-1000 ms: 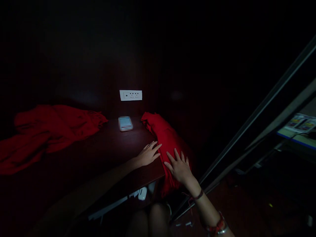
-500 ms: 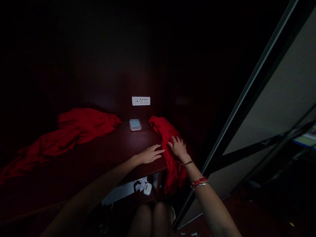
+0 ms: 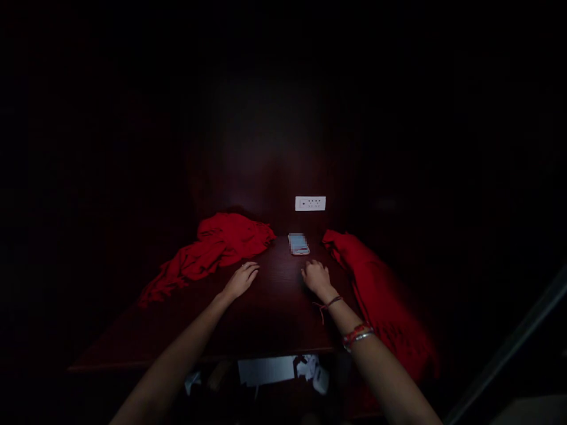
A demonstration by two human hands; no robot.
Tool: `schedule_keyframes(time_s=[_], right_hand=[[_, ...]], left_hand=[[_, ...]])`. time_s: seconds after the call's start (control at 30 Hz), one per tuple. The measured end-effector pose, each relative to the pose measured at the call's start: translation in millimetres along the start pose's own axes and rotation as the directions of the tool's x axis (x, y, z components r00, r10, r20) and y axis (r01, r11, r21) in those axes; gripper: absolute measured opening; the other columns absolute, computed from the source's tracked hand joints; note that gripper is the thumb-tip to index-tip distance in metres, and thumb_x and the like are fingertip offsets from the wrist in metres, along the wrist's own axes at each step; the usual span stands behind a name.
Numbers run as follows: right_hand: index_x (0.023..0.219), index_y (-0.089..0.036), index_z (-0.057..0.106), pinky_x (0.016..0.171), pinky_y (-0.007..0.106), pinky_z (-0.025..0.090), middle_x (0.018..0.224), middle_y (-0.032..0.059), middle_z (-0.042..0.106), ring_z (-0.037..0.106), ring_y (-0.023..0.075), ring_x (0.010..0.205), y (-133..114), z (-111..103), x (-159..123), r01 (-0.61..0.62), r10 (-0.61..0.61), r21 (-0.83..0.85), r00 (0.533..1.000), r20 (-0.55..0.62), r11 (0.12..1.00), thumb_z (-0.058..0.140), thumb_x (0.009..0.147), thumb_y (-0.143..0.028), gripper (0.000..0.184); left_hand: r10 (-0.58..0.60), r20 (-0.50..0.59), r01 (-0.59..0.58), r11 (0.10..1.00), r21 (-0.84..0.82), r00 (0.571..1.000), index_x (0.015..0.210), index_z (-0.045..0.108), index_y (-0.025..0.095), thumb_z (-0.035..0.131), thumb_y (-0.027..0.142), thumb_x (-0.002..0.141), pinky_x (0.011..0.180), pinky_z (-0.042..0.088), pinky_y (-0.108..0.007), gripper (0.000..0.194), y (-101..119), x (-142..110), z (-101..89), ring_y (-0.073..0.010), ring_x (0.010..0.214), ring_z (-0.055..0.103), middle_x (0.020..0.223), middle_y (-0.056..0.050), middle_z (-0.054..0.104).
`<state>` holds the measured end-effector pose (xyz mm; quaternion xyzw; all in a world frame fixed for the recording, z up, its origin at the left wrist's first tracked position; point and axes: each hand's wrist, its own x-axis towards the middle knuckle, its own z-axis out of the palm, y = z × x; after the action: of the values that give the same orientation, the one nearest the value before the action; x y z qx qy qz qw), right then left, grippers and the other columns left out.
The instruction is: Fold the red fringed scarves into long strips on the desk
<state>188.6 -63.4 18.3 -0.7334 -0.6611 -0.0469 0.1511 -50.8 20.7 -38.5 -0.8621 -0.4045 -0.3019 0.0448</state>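
Observation:
A crumpled red fringed scarf (image 3: 225,239) lies on the left of a dark wooden desktop (image 3: 274,319). A second red scarf (image 3: 381,295), also fringed, stretches along the right side and drapes over the front edge. My left hand (image 3: 241,280) is open over the desktop, close to the left scarf, with nothing in it. Near the middle, my right hand (image 3: 316,276) is low over the wood, fingers bent and slightly apart, holding nothing visible. It is apart from the right scarf. Just beyond it lies a small flat rectangular item (image 3: 298,244), blurred out on top.
On the back wall is a white power socket (image 3: 310,203). Under the desktop, a shelf holds white paper (image 3: 266,370), crumpled tissue (image 3: 306,367) and a small white case (image 3: 321,379). A door frame edge (image 3: 509,348) slants at the lower right. Surroundings are very dark.
The view has turned left. My right hand has come off the right scarf onto the middle of the desktop. My left hand has moved away from that scarf, toward the left one.

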Motion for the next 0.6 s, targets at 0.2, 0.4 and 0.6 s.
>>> schedule_keyframes(time_s=[0.2,0.4,0.6], right_hand=[[0.099,-0.016,0.055,0.071,0.028,0.039,0.1,0.0111,0.055,0.053,0.0181,0.089,-60.4,32.6,50.3,0.065,-0.079,0.126,0.991,0.111,0.99,0.038,0.078,-0.027,0.029],[0.101,-0.012,0.054,0.079,0.024,0.035,0.103,0.0118,0.053,0.048,0.0157,0.095,-115.6,56.4,96.8,0.184,-0.196,0.193,0.98,0.042,0.964,0.035,0.08,-0.028,0.032],[0.107,-0.008,0.05,0.09,0.027,0.025,0.118,0.0143,0.042,0.036,0.0189,0.108,-172.9,73.5,124.0,0.251,-0.232,0.295,0.968,-0.096,0.922,0.039,0.078,-0.032,0.039]], left_hand=[[-0.227,-0.268,0.292,0.926,0.239,0.936,0.097,0.054,0.016,0.036,0.014,0.075,0.085,0.037,-0.036,0.029,-40.9,-2.9,-17.7,-0.0203,0.102,0.043,0.107,-0.009,0.048],[-0.378,-0.444,0.51,0.83,0.226,0.812,0.106,0.049,0.016,0.036,0.012,0.073,0.079,0.038,-0.038,0.036,-44.5,1.1,-26.2,-0.0234,0.097,0.042,0.107,-0.012,0.043],[-0.445,-0.546,0.613,0.771,0.17,0.71,0.109,0.048,0.018,0.036,0.015,0.074,0.074,0.036,-0.041,0.037,-39.8,1.8,-39.4,-0.0261,0.094,0.04,0.1,-0.012,0.042]])
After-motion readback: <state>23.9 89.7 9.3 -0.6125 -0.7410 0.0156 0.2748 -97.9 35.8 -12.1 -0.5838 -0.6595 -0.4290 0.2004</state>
